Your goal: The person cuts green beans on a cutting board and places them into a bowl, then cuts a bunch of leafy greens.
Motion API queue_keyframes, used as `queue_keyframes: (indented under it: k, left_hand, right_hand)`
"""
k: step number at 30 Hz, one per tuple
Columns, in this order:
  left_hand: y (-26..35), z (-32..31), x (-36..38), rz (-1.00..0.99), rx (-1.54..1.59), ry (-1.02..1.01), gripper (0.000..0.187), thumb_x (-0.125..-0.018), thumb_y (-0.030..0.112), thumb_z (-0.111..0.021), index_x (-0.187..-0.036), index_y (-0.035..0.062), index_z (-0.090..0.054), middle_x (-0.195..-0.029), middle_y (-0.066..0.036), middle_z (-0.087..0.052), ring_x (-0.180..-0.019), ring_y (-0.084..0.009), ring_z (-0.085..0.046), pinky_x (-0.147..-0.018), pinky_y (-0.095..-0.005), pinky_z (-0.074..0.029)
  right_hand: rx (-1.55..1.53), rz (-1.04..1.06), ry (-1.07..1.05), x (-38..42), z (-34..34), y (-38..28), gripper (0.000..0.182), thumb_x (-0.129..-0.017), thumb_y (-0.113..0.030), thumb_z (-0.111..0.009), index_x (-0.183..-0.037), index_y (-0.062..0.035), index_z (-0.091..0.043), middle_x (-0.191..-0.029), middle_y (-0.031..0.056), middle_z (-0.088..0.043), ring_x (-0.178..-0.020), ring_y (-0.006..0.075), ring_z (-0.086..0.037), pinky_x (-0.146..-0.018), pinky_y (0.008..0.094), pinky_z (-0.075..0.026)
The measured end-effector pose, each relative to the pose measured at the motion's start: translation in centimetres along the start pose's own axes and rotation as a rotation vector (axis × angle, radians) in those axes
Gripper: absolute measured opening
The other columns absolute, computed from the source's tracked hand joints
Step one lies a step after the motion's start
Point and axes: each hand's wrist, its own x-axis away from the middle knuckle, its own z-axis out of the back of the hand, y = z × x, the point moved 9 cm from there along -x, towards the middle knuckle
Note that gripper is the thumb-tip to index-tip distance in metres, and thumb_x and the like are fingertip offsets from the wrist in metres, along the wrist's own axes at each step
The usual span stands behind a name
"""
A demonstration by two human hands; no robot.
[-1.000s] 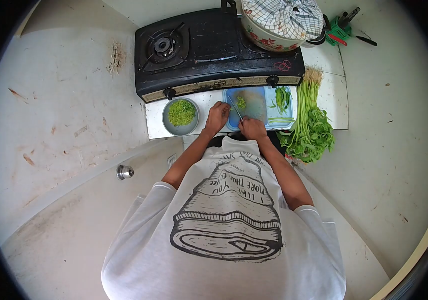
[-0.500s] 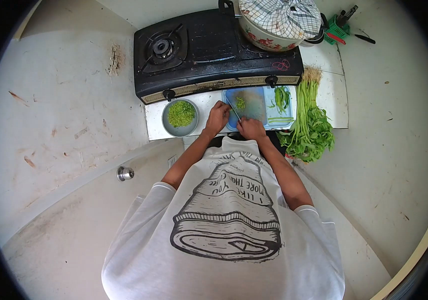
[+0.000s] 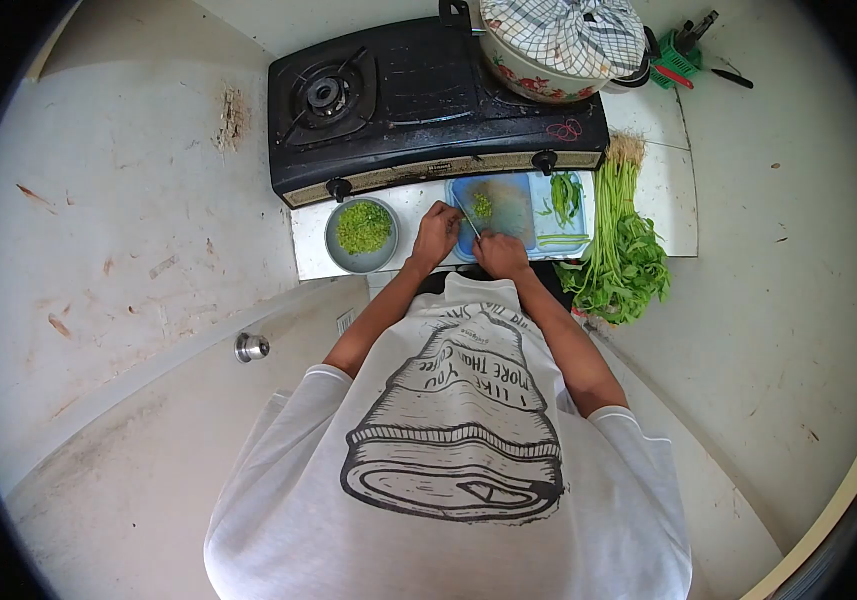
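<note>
A knife (image 3: 469,219) slants over the left part of the blue cutting board (image 3: 513,205), its handle in my closed right hand (image 3: 501,255). Beside the blade at the board's left edge is my left hand (image 3: 437,234), fingers pressed together; what they hold, if anything, is too small to make out. Chopped green bits (image 3: 482,205) lie just right of the blade. On the board's right side are green leaves (image 3: 563,198) and a few cut stems (image 3: 562,240). A grey bowl (image 3: 332,250) of chopped greens (image 3: 363,227) stands left of my left hand.
A black gas stove (image 3: 418,100) stands behind the board, with a cloth-topped pot (image 3: 538,80) at its right. A bunch of leafy stalks (image 3: 616,225) lies right of the board. Further back is a green basket (image 3: 670,60) with utensils. A doorknob (image 3: 251,347) is at left.
My right hand has shifted very slightly left along with the knife. Nothing else has visibly moved.
</note>
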Motion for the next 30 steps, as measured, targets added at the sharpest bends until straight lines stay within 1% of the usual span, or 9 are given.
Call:
queue_keyframes:
  k: [5,11,17,20,23,30]
  left_hand:
    - [-0.3,0.0,0.0,0.012,0.029,0.017,0.018,-0.081,-0.007,-0.064,-0.096,-0.001,-0.073,-0.094,-0.018,-0.065,-0.082,-0.0337,-0.069,-0.077,-0.0409,-0.057]
    - [0.1,0.0,-0.2,-0.035,0.01,0.005,0.017,-0.081,-0.006,-0.064,-0.095,-0.0005,-0.073,-0.094,-0.019,-0.065,-0.081,-0.0341,-0.068,-0.077,-0.041,-0.057]
    - [0.2,0.1,-0.2,-0.008,0.018,-0.005,0.017,-0.081,-0.005,-0.064,-0.095,-0.0005,-0.073,-0.093,-0.019,-0.065,-0.08,-0.0336,-0.068,-0.076,-0.0413,-0.056]
    - [0.5,0.3,-0.1,-0.028,0.02,-0.005,0.016,-0.081,-0.004,-0.064,-0.094,-0.0009,-0.074,-0.092,-0.019,-0.064,-0.079,-0.0341,-0.068,-0.076,-0.0419,-0.056]
    - [0.6,0.3,-0.1,-0.046,-0.008,0.003,0.016,-0.082,-0.003,-0.064,-0.094,-0.0011,-0.074,-0.091,-0.02,-0.064,-0.079,-0.035,-0.068,-0.075,-0.0422,-0.056]
    - [0.2,0.2,0.0,-0.044,0.028,0.018,0.016,-0.082,-0.004,-0.064,-0.094,-0.0013,-0.074,-0.091,-0.02,-0.065,-0.079,-0.0358,-0.068,-0.075,-0.0418,-0.056]
  right_hand:
    - [-0.002,-0.042,0.016,0.5,-0.1,0.6,0.04,-0.101,-0.037,-0.053,-0.094,0.0008,-0.066,-0.081,0.0266,-0.072,-0.076,0.0447,-0.072,-0.072,0.0539,-0.059]
    - [-0.015,-0.025,-0.005,0.4,-0.2,0.3,0.042,-0.101,-0.038,-0.052,-0.095,0.0008,-0.066,-0.08,0.0265,-0.072,-0.077,0.0438,-0.072,-0.073,0.0543,-0.058]
    - [-0.014,-0.023,0.014,-0.4,0.1,0.0,0.04,-0.101,-0.037,-0.051,-0.092,-0.0007,-0.067,-0.08,0.0261,-0.072,-0.077,0.0433,-0.072,-0.073,0.0536,-0.058]
    - [-0.025,0.005,0.035,0.1,0.1,0.1,0.04,-0.102,-0.036,-0.051,-0.095,-0.0001,-0.066,-0.079,0.026,-0.072,-0.077,0.0431,-0.072,-0.073,0.0533,-0.058]
    - [-0.021,-0.012,-0.005,0.2,-0.3,0.2,0.04,-0.102,-0.036,-0.05,-0.096,0.0004,-0.066,-0.078,0.0257,-0.072,-0.076,0.0426,-0.073,-0.073,0.0532,-0.058]
    - [0.026,0.01,-0.016,-0.5,-1.1,0.1,0.039,-0.102,-0.035,-0.05,-0.093,0.0,-0.066,-0.077,0.0243,-0.072,-0.075,0.0405,-0.073,-0.072,0.051,-0.059]
